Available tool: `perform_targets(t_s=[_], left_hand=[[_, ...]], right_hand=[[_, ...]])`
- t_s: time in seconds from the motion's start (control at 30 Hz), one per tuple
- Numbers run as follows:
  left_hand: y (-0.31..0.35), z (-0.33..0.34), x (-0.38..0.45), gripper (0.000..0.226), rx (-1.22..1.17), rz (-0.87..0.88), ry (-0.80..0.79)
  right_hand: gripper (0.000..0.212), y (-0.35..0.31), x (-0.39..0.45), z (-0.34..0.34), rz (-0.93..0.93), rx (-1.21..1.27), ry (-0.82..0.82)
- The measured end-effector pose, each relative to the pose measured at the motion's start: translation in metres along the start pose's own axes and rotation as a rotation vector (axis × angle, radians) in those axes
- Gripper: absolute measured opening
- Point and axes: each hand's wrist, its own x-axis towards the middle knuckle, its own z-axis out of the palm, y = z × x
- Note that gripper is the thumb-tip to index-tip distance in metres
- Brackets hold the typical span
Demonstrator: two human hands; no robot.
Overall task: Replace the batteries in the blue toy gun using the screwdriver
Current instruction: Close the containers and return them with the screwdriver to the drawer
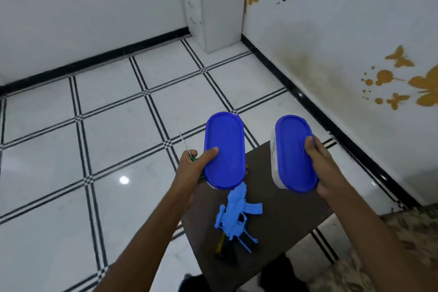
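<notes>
The blue toy gun lies on a small dark brown table, muzzle toward me, with yellow and black parts at its near end. My left hand holds a blue-lidded oval container above the table's far left corner, thumb on the lid. In the same hand is a green-handled screwdriver whose thin shaft points up and away. My right hand grips a second blue-lidded white container above the table's far right side, thumb on the lid.
White floor tiles with black lines surround the table. A white drawer cabinet stands in the far corner. The wall with butterfly stickers runs along the right. A patterned cushion lies at the lower right.
</notes>
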Motion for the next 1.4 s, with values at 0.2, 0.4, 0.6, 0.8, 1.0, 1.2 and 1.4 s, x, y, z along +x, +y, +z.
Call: perform_targets(t_s=[0.2,0.4,0.6,0.8,1.0,1.2,1.4], left_hand=[[0.062,-0.003,-0.044,0.095,-0.025,0.076,-0.063],[0.076,0.001,-0.057,0.063,-0.046,0.118,-0.036],[0.095,-0.034,-0.059,0.074,-0.047,0.121,-0.02],[0.107,-0.133,-0.049,0.068,-0.056,0.113,-0.103],[0.132,-0.243,-0.041,0.041,-0.02,0.121,-0.177],[0.183,-0.318,-0.014,0.039,-0.067,0.139,-0.107],[0.236,-0.367,0.044,0.051,-0.092,0.165,-0.032]], right_hand=[[0.023,-0.071,-0.042,-0.003,-0.103,-0.033,0.041],[0.032,-0.092,-0.059,0.004,-0.177,-0.08,0.05],[0.044,-0.098,-0.088,0.056,-0.149,-0.091,0.062],[0.04,-0.088,-0.123,0.156,-0.157,-0.088,0.126],[0.032,-0.09,-0.136,0.269,-0.129,-0.045,0.158],[0.028,-0.124,-0.111,0.364,-0.187,-0.077,0.138],[0.036,-0.158,-0.049,0.44,-0.23,-0.083,0.099]])
